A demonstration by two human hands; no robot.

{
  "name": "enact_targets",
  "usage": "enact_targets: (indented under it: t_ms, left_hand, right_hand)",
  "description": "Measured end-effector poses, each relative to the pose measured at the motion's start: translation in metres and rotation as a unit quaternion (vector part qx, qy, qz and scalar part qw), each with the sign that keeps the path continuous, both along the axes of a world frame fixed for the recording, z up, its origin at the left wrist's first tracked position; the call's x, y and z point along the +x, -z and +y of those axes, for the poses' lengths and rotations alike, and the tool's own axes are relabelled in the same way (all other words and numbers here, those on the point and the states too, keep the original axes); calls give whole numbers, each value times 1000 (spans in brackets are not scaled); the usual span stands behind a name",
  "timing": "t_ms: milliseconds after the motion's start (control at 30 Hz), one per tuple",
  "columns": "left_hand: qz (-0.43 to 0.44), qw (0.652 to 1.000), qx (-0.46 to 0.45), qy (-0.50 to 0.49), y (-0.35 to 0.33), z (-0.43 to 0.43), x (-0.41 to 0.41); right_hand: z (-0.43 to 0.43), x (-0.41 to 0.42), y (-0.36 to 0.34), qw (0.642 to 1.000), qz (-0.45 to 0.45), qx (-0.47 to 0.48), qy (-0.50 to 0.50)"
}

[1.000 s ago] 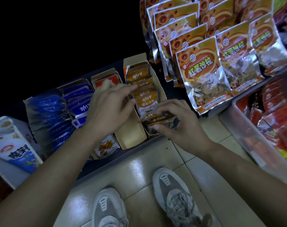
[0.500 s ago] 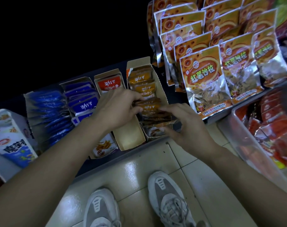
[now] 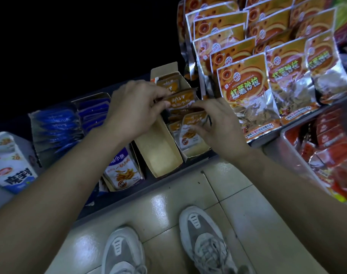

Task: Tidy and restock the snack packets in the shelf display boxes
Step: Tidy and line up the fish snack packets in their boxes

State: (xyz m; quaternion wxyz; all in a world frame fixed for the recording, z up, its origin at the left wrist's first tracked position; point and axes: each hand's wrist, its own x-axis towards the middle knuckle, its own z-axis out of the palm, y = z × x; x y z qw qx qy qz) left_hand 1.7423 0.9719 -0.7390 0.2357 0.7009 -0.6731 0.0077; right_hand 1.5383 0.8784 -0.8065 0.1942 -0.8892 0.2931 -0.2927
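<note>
Several small orange snack packets (image 3: 181, 99) stand in a row inside a cardboard display box (image 3: 196, 150) on the shelf. My left hand (image 3: 137, 109) pinches the left edges of the packets in the middle of the row. My right hand (image 3: 218, 123) curls over the front packets (image 3: 188, 133) from the right, fingers around their top edges. To the left lies a nearly bare cardboard box (image 3: 160, 155), its back end hidden under my left hand.
Left of it, boxes hold purple-white fish packets (image 3: 121, 171) and blue packets (image 3: 58, 125). A white-blue carton (image 3: 12, 167) sits far left. Large orange sweet-potato bags (image 3: 245, 95) hang at the right, above a clear bin of red packets (image 3: 330, 147). The tiled floor and my shoes (image 3: 204, 240) are below.
Both hands have moved farther back along the orange packet box and closed on the row. The front packets now stand more upright, with the front one's face showing.
</note>
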Motion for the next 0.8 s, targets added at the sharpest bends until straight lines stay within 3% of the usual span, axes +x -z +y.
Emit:
enact_targets:
  t_ms: [167,333,467,600,800]
  left_hand:
    - [15,999,34,-5,9,-1,-3]
    - [182,983,-25,-6,15,11,-8]
    - [208,978,-10,26,29,17,-13]
    - [171,984,-13,46,35,14,-14]
    - [142,981,-125,-39,34,18,-7]
  right_hand:
    - [4,-5,8,983,-51,161,68]
    - [16,5,18,957,-90,266,73]
    - [20,12,29,966,-56,252,7]
    - [16,8,22,981,-68,184,12]
    - [26,-1,16,997,-66,43,-5]
